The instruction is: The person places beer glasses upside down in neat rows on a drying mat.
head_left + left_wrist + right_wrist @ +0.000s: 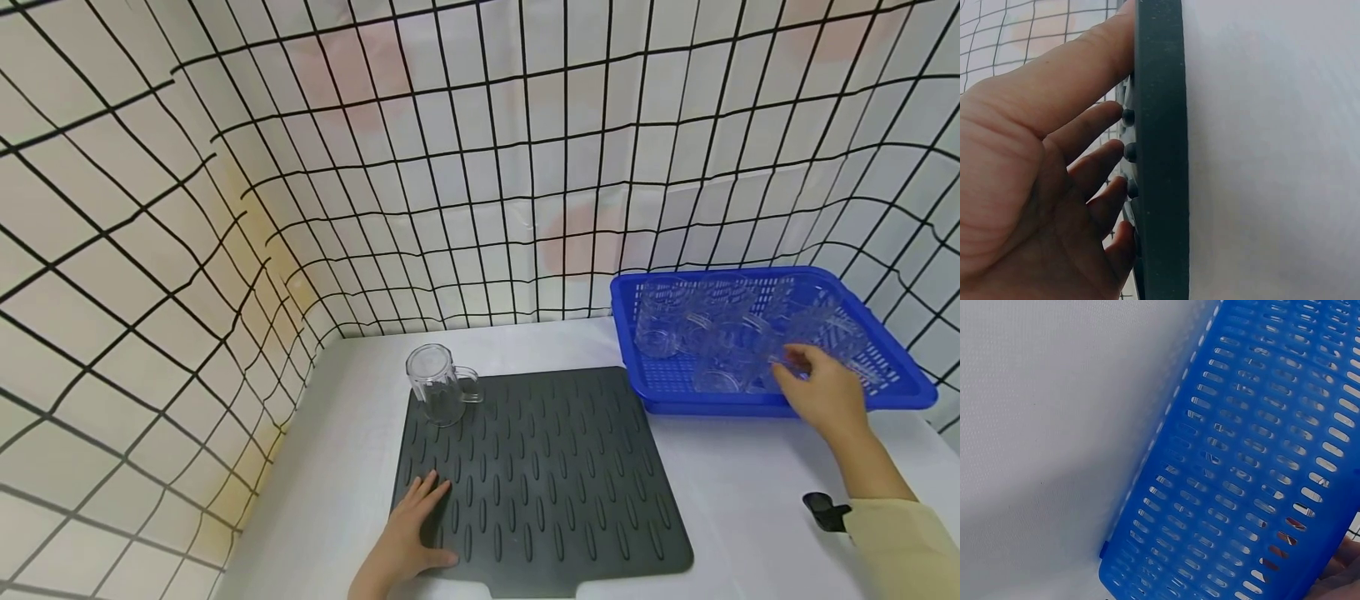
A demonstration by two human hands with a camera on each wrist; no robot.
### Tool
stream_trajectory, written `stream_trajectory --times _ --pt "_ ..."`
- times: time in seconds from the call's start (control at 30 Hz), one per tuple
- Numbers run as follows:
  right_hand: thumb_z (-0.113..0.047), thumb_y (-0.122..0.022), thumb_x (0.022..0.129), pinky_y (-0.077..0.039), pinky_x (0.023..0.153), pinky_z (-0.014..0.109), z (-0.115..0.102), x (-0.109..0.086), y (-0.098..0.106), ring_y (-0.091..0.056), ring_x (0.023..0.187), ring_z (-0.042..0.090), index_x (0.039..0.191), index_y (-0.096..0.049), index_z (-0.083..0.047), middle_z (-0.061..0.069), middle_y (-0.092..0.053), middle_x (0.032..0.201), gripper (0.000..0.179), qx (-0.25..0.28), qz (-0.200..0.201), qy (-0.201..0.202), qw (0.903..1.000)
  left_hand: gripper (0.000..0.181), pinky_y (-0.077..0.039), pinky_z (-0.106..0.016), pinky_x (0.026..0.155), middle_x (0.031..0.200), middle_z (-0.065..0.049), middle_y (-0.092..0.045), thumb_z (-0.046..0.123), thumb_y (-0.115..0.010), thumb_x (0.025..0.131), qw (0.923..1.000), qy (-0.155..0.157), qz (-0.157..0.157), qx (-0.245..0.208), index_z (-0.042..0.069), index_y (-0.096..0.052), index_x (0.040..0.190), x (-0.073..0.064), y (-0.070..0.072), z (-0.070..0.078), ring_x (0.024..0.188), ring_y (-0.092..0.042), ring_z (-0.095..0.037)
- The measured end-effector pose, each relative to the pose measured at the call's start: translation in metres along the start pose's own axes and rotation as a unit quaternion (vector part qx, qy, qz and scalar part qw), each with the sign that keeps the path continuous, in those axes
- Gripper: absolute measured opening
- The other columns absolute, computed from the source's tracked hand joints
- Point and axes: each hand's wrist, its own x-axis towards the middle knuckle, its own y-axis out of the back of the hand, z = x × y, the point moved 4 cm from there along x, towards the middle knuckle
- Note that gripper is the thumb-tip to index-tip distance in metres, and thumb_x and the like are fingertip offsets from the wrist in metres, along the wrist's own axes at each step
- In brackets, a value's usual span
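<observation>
My left hand (pixel 408 533) rests on the near left edge of a dark ribbed drying mat (pixel 555 475), fingers spread and thumb out. In the left wrist view, the fingertips touch the raised ribs of the mat (pixel 1163 156). A clear glass mug (pixel 438 387) stands on the mat's far left corner, handle to the right. My right hand (pixel 825 392) reaches over the near rim of a blue basket (pixel 750 408). Its thumb and curled fingers pinch a glass mug (pixel 735 346) among the others; the exact contact is partly hidden. The right wrist view mostly shows the slotted basket wall (pixel 1229 469).
Several clear glass mugs (pixel 660 329) crowd the basket. A black wire grid (pixel 480 167) surrounds the white table (pixel 330 467) at the back and sides. A small black object (pixel 825 510) is by the right sleeve.
</observation>
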Motion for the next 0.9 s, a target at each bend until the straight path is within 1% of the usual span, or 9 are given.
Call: stream_trajectory --times 0.2,0.33,0.53,0.73,0.8,0.9 --pt "-0.024 -0.047 0.1 -0.036 0.087 0.07 -0.0007 0.0016 -0.0027 -0.043 0.11 0.059 0.132 -0.043 0.015 0.042 -0.046 0.125 0.051 -0.026 -0.016 0.021 0.9993 0.1 -0.022 -0.076 0.099 0.158 -0.017 -0.026 0.034 -0.09 0.063 1.0 0.002 -0.001 -0.007 0.012 -0.043 0.148 -0.0004 0.0008 0.0002 0.143 -0.014 -0.048" --pt "-0.028 -0.046 0.101 -0.037 0.085 0.07 -0.0024 0.0016 -0.0044 -0.045 0.107 0.06 0.13 -0.045 0.015 0.042 -0.047 0.124 0.051 -0.045 -0.023 0.035 0.9981 0.1 -0.023 -0.076 0.099 0.158 -0.017 -0.026 0.034 -0.09 0.063 1.0 0.004 -0.001 -0.003 0.012 -0.043 0.148 -0.0001 0.0012 0.0004 0.142 -0.014 -0.049" --pt "-0.034 -0.048 0.103 -0.038 0.083 0.07 -0.0038 0.0011 -0.0053 -0.047 0.106 0.059 0.129 -0.046 0.014 0.041 -0.049 0.122 0.055 -0.05 -0.034 0.032 0.9977 0.099 -0.022 -0.076 0.1 0.158 -0.017 -0.026 0.033 -0.09 0.063 0.9999 0.007 -0.003 -0.007 0.011 -0.042 0.148 -0.0005 0.0011 0.0004 0.143 -0.014 -0.049" --pt "-0.04 -0.049 0.102 -0.043 0.072 0.062 -0.0026 0.0006 -0.0059 -0.053 0.095 0.056 0.121 -0.052 0.013 0.037 -0.057 0.109 0.056 -0.048 -0.044 0.039 0.9971 0.1 -0.022 -0.076 0.1 0.158 -0.018 -0.026 0.034 -0.09 0.063 1.0 0.006 -0.004 -0.006 0.011 -0.042 0.148 0.0001 0.0011 0.0007 0.142 -0.014 -0.049" --pt "-0.041 -0.049 0.102 -0.043 0.069 0.059 -0.0025 0.0005 -0.0059 -0.054 0.092 0.054 0.119 -0.053 0.013 0.036 -0.059 0.106 0.056 -0.05 -0.042 0.045 0.9968 0.1 -0.022 -0.076 0.1 0.157 -0.018 -0.026 0.034 -0.09 0.063 1.0 0.004 -0.003 -0.004 0.011 -0.042 0.148 0.0005 0.0011 0.0009 0.142 -0.014 -0.049" --pt "-0.04 -0.049 0.102 -0.043 0.069 0.059 -0.0028 0.0002 -0.0059 -0.055 0.092 0.054 0.117 -0.054 0.013 0.036 -0.059 0.105 0.055 -0.049 -0.041 0.053 0.9965 0.1 -0.022 -0.076 0.1 0.157 -0.018 -0.026 0.033 -0.09 0.063 1.0 0.004 -0.004 -0.003 0.011 -0.042 0.148 0.0005 0.001 0.0011 0.143 -0.014 -0.049"
